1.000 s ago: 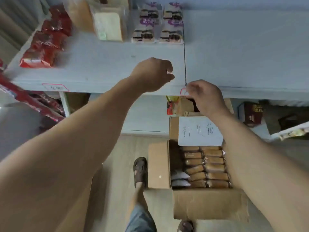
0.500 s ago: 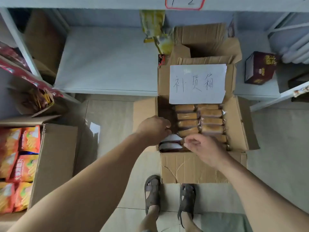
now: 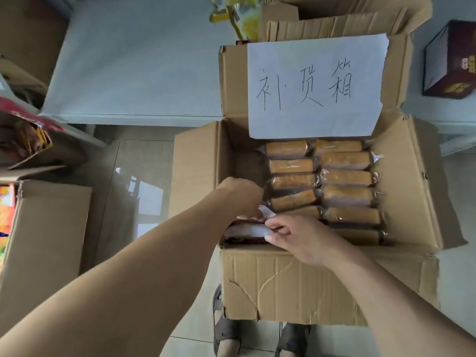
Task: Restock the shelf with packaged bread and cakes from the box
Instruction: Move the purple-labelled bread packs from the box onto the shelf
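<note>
Hands meet at the near left corner of the open box [image 3: 280, 282], which stands on the floor against the low shelf [image 3: 134, 63]. The left hand [image 3: 242, 195] curls down onto a white-wrapped cake pack [image 3: 265, 211], though its fingertips are hidden, so how it holds the pack cannot be told. The right hand [image 3: 301, 237] pinches the edge of a second white pack [image 3: 247, 231] between thumb and fingers. Bread packs [image 3: 345, 177] fill the rest of the box in two rows. A handwritten sign [image 3: 314, 86] is stuck to the far flap.
</note>
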